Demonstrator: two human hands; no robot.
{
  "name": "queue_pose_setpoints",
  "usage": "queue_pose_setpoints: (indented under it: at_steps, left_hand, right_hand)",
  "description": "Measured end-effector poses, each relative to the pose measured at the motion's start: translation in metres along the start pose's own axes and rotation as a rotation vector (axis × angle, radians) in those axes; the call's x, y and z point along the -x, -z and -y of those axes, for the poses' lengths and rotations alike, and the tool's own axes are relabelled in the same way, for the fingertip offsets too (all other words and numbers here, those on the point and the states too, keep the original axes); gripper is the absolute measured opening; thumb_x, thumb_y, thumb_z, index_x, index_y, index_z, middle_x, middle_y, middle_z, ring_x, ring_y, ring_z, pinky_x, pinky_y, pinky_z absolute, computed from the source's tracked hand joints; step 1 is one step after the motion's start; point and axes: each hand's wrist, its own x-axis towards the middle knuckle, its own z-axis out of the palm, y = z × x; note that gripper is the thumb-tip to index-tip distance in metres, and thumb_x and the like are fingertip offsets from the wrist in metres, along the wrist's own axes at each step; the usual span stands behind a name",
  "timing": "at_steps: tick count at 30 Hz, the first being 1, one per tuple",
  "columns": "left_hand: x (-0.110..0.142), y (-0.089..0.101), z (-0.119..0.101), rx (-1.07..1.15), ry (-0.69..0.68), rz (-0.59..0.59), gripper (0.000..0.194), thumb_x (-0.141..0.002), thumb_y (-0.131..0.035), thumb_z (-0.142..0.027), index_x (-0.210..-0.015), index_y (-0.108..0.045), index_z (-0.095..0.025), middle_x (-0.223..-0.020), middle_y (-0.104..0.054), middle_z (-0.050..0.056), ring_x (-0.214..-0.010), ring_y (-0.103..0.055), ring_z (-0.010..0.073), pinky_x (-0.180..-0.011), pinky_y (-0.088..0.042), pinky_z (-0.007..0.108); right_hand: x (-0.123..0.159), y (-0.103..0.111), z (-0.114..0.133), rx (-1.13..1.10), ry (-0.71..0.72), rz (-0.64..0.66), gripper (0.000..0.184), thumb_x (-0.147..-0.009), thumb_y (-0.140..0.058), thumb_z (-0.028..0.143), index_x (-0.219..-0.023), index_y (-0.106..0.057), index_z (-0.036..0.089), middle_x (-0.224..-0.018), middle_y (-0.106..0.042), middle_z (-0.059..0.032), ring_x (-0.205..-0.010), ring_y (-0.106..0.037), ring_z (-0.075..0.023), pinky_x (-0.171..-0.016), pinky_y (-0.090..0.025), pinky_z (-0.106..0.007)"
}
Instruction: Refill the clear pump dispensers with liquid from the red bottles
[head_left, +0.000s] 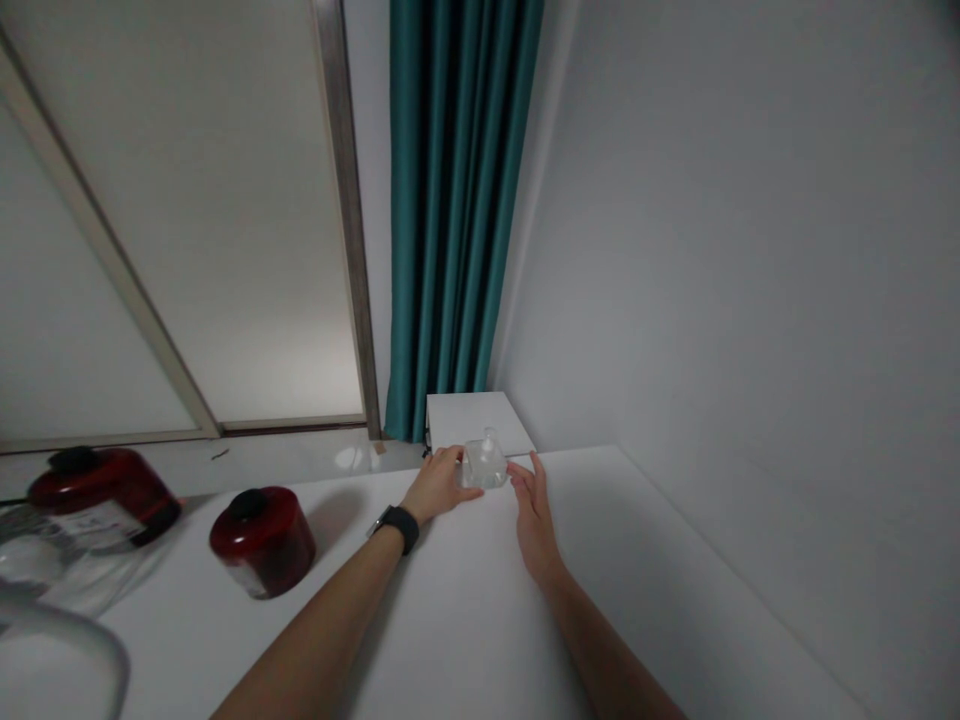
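Note:
At the far edge of the white table [442,610] is a small clear bottle [486,464] with a narrow neck; it looks upright. My left hand [439,484], with a black watch on its wrist, curves round the bottle's left side with the thumb in front. On the other side, my right hand [534,515] has its fingers stretched out and apart. Its fingertips are at the bottle's right side, and whether they press on it I cannot tell. Nothing else is near either hand.
On the left stand a dark red bottle with a black cap [264,545] and a second red bottle [101,500] near clear plastic. A grey curved tube [67,620] crosses the lower left. Beyond the table are a white cabinet [480,415], green curtain [450,220] and wall [735,300] at right.

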Motion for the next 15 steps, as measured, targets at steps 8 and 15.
queue_pose_setpoints:
  at_steps: [8, 15]
  left_hand:
    - [0.001, 0.0, 0.001, -0.012, -0.011, -0.001, 0.058, -0.07, -0.084, -0.038, -0.116, -0.057, -0.017, -0.11, -0.066, 0.012, -0.107, -0.061, 0.0339, -0.093, -0.045, 0.044]
    - [0.001, -0.001, 0.003, 0.007, -0.031, -0.003, 0.076, -0.067, -0.086, -0.038, -0.131, -0.05, -0.016, -0.118, -0.065, 0.013, -0.112, -0.058, 0.0348, -0.097, -0.045, 0.046]
  right_hand:
    - [-0.002, -0.001, -0.004, -0.032, -0.029, -0.033, 0.058, -0.095, -0.046, 0.044, -0.147, -0.031, 0.023, -0.124, -0.066, -0.0069, -0.12, -0.057, -0.022, -0.113, -0.033, -0.043]
    - [-0.004, 0.001, -0.012, -0.022, -0.008, -0.038, 0.053, -0.096, -0.041, 0.051, -0.141, -0.039, 0.024, -0.12, -0.065, -0.0083, -0.112, -0.06, -0.023, -0.106, -0.041, -0.044]
